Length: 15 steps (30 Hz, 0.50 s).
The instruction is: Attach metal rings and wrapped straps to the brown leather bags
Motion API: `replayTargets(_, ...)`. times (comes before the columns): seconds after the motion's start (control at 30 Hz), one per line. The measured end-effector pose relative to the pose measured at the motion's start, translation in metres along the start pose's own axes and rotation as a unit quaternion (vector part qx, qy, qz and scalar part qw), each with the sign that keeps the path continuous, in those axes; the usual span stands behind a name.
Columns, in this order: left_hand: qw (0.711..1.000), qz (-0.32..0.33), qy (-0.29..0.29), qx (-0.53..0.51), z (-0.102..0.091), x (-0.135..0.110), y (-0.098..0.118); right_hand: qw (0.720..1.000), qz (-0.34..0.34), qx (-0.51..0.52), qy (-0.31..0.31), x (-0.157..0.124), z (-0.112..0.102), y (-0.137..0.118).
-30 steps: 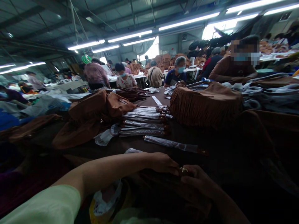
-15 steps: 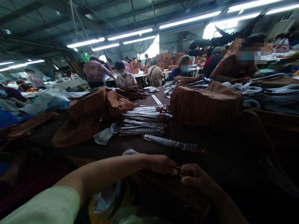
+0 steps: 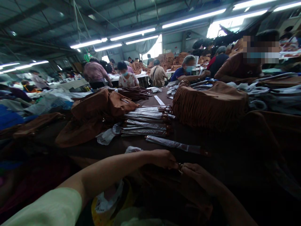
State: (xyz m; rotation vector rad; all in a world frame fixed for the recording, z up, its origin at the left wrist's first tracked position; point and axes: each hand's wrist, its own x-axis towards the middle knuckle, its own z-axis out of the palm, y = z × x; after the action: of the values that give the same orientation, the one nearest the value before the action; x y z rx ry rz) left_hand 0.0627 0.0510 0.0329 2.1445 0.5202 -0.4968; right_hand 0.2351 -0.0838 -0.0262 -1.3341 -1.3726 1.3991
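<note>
My left hand (image 3: pixel 164 159) is closed, its fingertips pinching one side of a small shiny metal fitting (image 3: pixel 180 167). Facing it from the right, my right hand (image 3: pixel 195 173) has its thumb and fingers pressed together on the fitting's other side. The hands almost touch; the fitting's exact shape is mostly covered by fingers. Below them hangs a dark brown suede-like bag (image 3: pixel 171 185), deep in shadow. Just beyond my hands lies a single strap in clear plastic wrap (image 3: pixel 174 144), with a brown end showing at its right.
A stack of plastic-wrapped straps (image 3: pixel 145 124) lies mid-table. Brown bags (image 3: pixel 91 106) are heaped at left, and a large fringed brown bag (image 3: pixel 209 103) stands at right. White wrapping (image 3: pixel 107 136) lies near the stack. A yellow bag (image 3: pixel 101 210) is below my left arm. Several people work beyond.
Both hands have risen slightly and stay close together. My right hand's fingers have turned over and flattened against the fitting. The view has shifted a little.
</note>
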Motion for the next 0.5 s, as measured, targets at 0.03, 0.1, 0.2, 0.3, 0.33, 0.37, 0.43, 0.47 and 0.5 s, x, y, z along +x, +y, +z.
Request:
replayTargets(0.03, 1.0, -0.007, 0.006, -0.004, 0.0, 0.0, 0.0, 1.0, 0.001, 0.009, 0.019, 0.002, 0.002, 0.003)
replayTargets(0.1, 0.999, -0.031, 0.023, 0.022, -0.002, -0.002, 0.003, 0.998, -0.003, 0.02, 0.058, 0.007, 0.006, 0.01)
replayTargets(0.2, 0.991, -0.074, 0.046, 0.1, -0.005, -0.006, 0.017, 0.994, -0.007, 0.032, 0.102, 0.012, 0.012, 0.014)
replayTargets(0.3, 0.966, -0.107, 0.083, 0.22, 0.001, -0.007, 0.037, 0.992, -0.002, 0.041, 0.119, 0.015, 0.018, 0.012)
replayTargets(0.33, 0.953, -0.115, 0.091, 0.265, 0.007, -0.007, 0.044, 0.992, 0.001, 0.043, 0.121, 0.015, 0.019, 0.011)
replayTargets(0.37, 0.94, -0.122, 0.094, 0.304, 0.012, -0.006, 0.05, 0.991, 0.003, 0.046, 0.122, 0.016, 0.021, 0.01)
replayTargets(0.43, 0.927, -0.134, 0.078, 0.342, 0.024, -0.004, 0.061, 0.991, 0.007, 0.053, 0.121, 0.014, 0.023, 0.009)
replayTargets(0.47, 0.925, -0.137, 0.067, 0.348, 0.028, -0.004, 0.064, 0.991, 0.008, 0.057, 0.122, 0.013, 0.023, 0.009)
replayTargets(0.5, 0.926, -0.135, 0.057, 0.348, 0.03, -0.005, 0.065, 0.991, 0.008, 0.061, 0.122, 0.011, 0.022, 0.01)
